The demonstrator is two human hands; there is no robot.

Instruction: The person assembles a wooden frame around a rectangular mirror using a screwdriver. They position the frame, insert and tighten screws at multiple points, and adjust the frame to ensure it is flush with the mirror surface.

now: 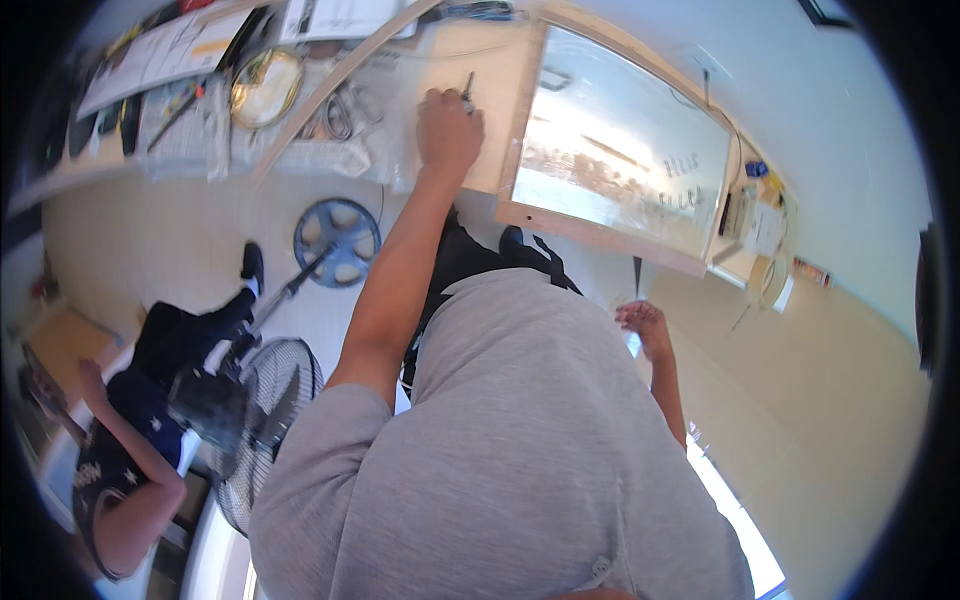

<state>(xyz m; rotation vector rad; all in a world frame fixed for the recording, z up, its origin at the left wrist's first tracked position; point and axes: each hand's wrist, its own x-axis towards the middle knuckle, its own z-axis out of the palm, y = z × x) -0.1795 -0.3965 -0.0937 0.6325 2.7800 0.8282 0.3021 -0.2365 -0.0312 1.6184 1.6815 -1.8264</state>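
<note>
Left hand (450, 130) is closed, fingers bent down over the bench, grasping a slim dark tool (470, 88) at its thumb side. Exact kind of tool: can't tell, mostly covered by the fingers. Right hand (647, 325) hangs low, well to the right and nearer the body, fingers partly curled; can't tell if it holds anything.

Surface: pale wood bench (495, 75), bare just right of the left hand. Clear plastic sheet (395, 115) covers it to the left. Farther left: grey cable coil (338, 115), then a thin wooden strip (345, 68) running diagonally, then a round gold-rimmed coil (265, 88) and white papers (150, 70). Right of the hand: wood-framed glossy panel (600, 120), strong glare on it.

Room: pale wall (860, 150) off to the far right. Left of the forearm and below bench level: pale floor (190, 220) with a standing fan (270, 410). Beyond the fan, a co-worker (130, 420) in dark clothes.

Tool axis: visible end points away from the body, past the knuckles, long axis roughly fore-aft, leaning slightly right. Other end hidden in the grip.
</note>
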